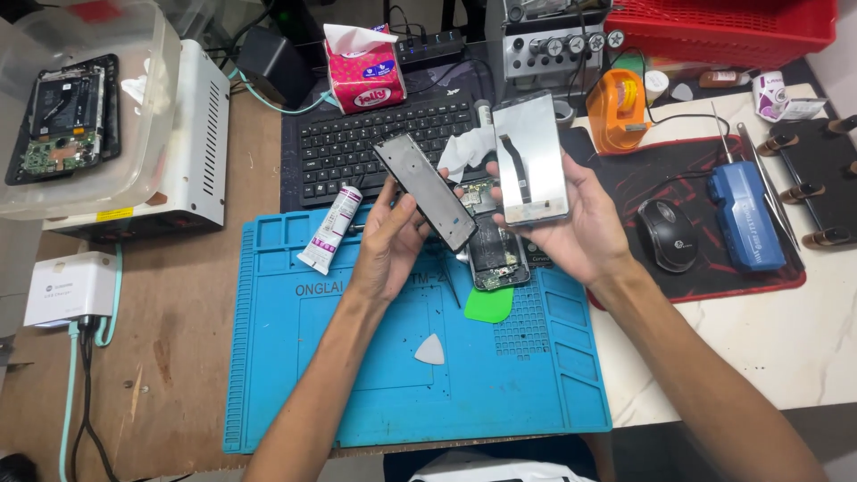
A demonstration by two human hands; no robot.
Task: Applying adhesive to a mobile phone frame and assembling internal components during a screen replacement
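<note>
— What does the work surface look like?

— A wooden desk [178,357] carries a blue repair mat [393,384], and I'll place everything from that mat. Behind it sits a black keyboard [375,143], with a pink tissue pack [364,71] further back. To its left stands a white metal box [192,143] with a clear plastic tub [98,116] on top, holding an opened phone. To its right a dark mouse pad [714,259] bears a black mouse [668,234] and a blue tool [745,223]; an orange tape dispenser [619,109] stands behind that pad, and a red basket [723,31] fills the far corner.

— And on the mat itself?

— A white glue tube [330,230] leans over its back left edge. A green pick [489,305] and a white pick [430,350] lie on it, and an opened phone body [495,254], circuit boards showing, rests near its back edge.

— Where are the hands?

— Both are raised above the back of the mat, over that phone body. The left hand [388,245] is closed around the lower end of a dark narrow frame piece [425,189], which tilts up and away. The right hand [580,228] cradles a phone screen panel [531,161] from below, fingers curled around its edges, the grey back and a dark flex cable facing up. The two parts are close together, though I cannot tell whether they touch.
</note>
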